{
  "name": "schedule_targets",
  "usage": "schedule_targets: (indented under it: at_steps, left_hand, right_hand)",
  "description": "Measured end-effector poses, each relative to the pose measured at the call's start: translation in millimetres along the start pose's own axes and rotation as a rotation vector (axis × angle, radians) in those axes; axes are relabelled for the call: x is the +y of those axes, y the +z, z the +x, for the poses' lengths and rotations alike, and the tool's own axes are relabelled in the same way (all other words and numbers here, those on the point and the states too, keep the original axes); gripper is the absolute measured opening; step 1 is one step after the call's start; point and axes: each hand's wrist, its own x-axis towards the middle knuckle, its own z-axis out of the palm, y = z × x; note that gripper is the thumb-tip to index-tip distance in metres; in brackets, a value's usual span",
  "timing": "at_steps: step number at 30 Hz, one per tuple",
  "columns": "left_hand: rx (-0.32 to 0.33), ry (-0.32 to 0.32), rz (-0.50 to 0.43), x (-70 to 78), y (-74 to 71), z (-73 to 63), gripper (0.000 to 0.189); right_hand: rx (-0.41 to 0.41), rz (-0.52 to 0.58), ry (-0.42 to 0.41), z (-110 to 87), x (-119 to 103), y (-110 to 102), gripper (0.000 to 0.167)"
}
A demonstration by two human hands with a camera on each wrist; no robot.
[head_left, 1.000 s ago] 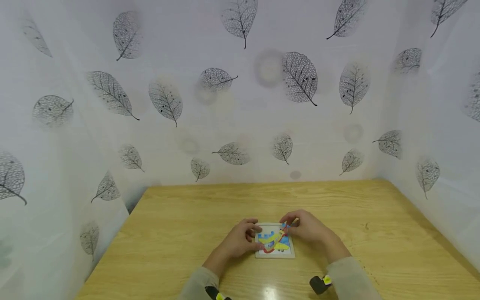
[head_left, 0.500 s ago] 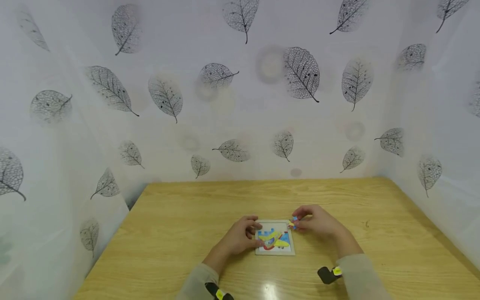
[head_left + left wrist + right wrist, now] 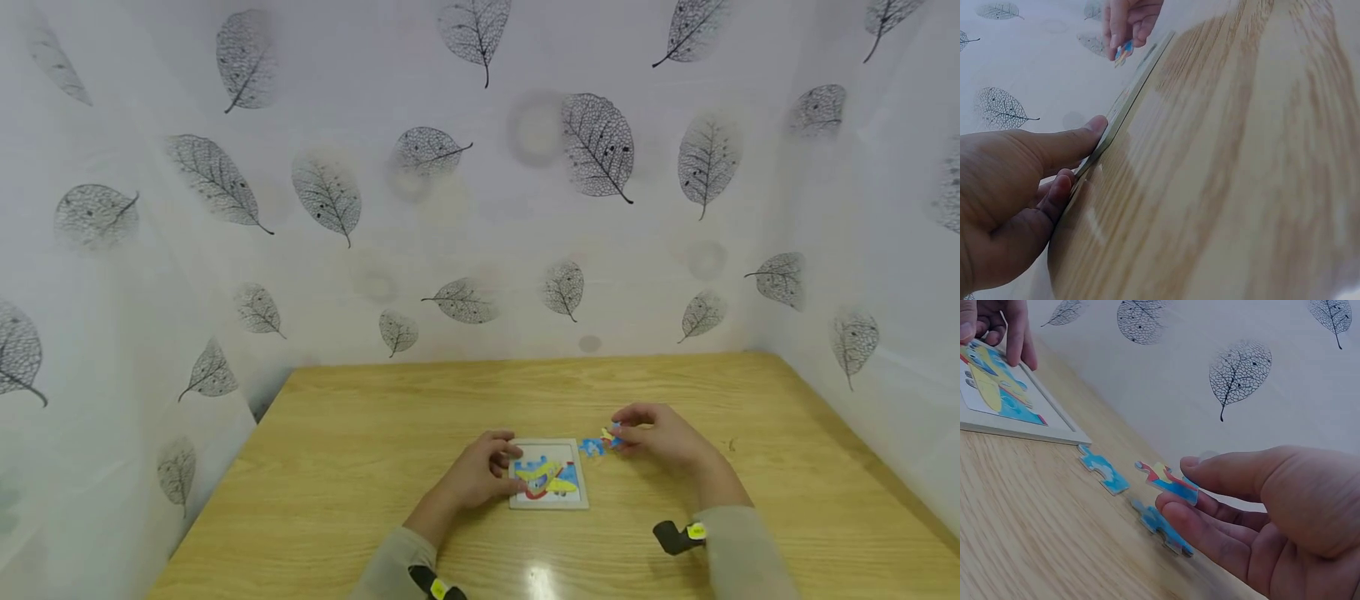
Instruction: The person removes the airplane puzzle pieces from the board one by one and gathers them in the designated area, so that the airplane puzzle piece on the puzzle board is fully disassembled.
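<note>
A shallow jigsaw tray (image 3: 549, 506) with a pale frame lies on the table, partly filled by a yellow airplane picture (image 3: 551, 482). My left hand (image 3: 480, 475) holds the tray's left side; its thumb (image 3: 1088, 134) lies on the border in the left wrist view. To the right of the tray, my right hand (image 3: 667, 435) pinches a red, yellow and blue jigsaw piece (image 3: 1172, 483) between thumb and fingers. Two blue loose pieces are on the table in the right wrist view: one piece (image 3: 1105, 472) near the tray's corner, another piece (image 3: 1161, 528) below the held one.
A wooden table (image 3: 390, 417) carries everything. Behind it and along both sides hangs a pale curtain (image 3: 495, 225) printed with dark leaves. Black wrist straps (image 3: 675, 537) with yellow tags show at the sleeves.
My right hand has moved right, from over the tray's upper right corner, taking the jigsaw piece with it. Blue loose pieces beside the tray have come into view. The left hand stays put.
</note>
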Motion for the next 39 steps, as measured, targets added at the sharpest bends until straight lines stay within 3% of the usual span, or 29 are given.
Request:
schedule_targets:
  at_steps: [17, 29, 39]
  left_hand:
    - [-0.002, 0.006, -0.005, -0.4, -0.3, 0.6, 0.041]
    - [0.0, 0.006, 0.005, -1.5, 1.0, 1.4, 0.041]
    - [-0.005, 0.013, 0.001, -5.8, 1.5, 4.1, 0.043]
  right_hand:
    - [0.076, 0.039, 0.034, -14.4, 14, -27, 0.046]
    - [0.18, 0.068, 0.077, -23.4, 23, -41, 0.045]
    - [0.219, -0.04, 0.092, -24.5, 25, -43, 0.043]
